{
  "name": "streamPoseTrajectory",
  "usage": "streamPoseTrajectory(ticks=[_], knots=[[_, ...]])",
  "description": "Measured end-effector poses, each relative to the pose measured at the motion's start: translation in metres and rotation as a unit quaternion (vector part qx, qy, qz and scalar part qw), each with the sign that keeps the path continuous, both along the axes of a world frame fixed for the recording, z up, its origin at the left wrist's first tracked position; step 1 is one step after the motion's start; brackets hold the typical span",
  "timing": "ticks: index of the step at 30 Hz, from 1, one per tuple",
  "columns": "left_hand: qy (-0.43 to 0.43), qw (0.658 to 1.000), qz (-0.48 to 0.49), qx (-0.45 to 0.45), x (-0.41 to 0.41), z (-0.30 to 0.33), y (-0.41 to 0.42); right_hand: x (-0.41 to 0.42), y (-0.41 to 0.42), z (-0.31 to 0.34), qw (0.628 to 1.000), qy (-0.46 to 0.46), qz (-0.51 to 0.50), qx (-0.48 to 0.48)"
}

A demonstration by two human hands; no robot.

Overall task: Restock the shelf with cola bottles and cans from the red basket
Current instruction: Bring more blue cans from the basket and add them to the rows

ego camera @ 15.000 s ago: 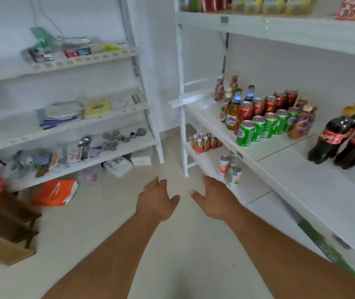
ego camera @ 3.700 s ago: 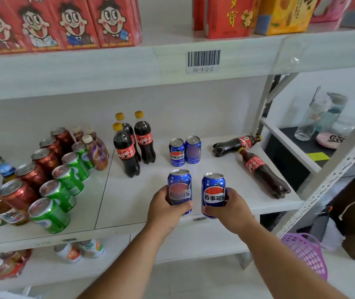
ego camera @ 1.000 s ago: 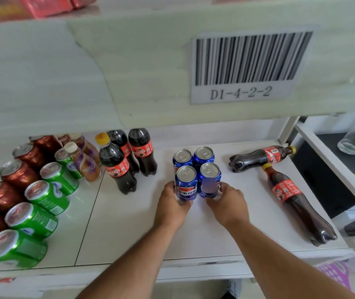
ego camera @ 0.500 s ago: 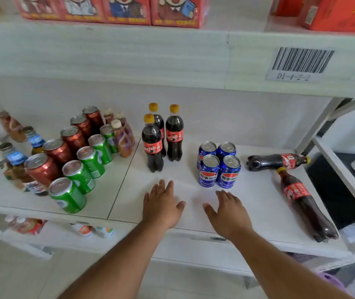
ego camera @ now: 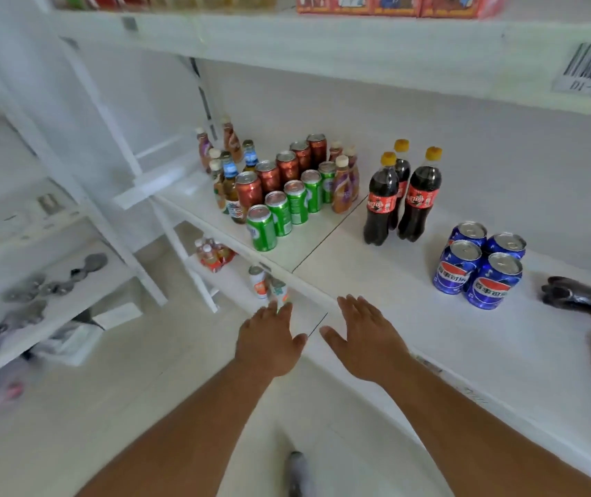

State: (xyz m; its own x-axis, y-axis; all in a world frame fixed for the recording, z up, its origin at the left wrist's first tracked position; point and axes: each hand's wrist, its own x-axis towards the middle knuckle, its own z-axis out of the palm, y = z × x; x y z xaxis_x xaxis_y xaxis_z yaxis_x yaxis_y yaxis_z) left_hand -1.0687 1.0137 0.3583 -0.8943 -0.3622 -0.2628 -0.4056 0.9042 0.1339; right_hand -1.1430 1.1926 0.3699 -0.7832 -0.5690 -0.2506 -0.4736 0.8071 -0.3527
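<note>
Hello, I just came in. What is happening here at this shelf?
A person is restocking drinks. Both hands, left and right, are open and hold nothing, hovering near the front edge of the shelf. Four blue cans stand in a tight square on it, and three cola bottles stand upright to their left. At least two more cola bottles lie on their sides at the right edge. The red basket is not in view.
</note>
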Motion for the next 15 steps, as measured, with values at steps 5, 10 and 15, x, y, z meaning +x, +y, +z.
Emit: streamPoseTrajectory(ticks=[5,10,15], knots=[[-0.018,0.993,0.119,-0.002,0.089,0.001,-0.042,0.048,-0.061,0.004,0.995,-0.017,0.091,-0.035],[-0.002,0.971,0.239,0.007,0.178,0.01,-0.091,0.102,-0.133,0.01,0.979,-0.03,0.195,-0.047],[-0.005,0.945,0.327,0.0,0.273,0.014,-0.14,0.169,-0.214,0.007,0.952,-0.015,0.304,-0.034]])
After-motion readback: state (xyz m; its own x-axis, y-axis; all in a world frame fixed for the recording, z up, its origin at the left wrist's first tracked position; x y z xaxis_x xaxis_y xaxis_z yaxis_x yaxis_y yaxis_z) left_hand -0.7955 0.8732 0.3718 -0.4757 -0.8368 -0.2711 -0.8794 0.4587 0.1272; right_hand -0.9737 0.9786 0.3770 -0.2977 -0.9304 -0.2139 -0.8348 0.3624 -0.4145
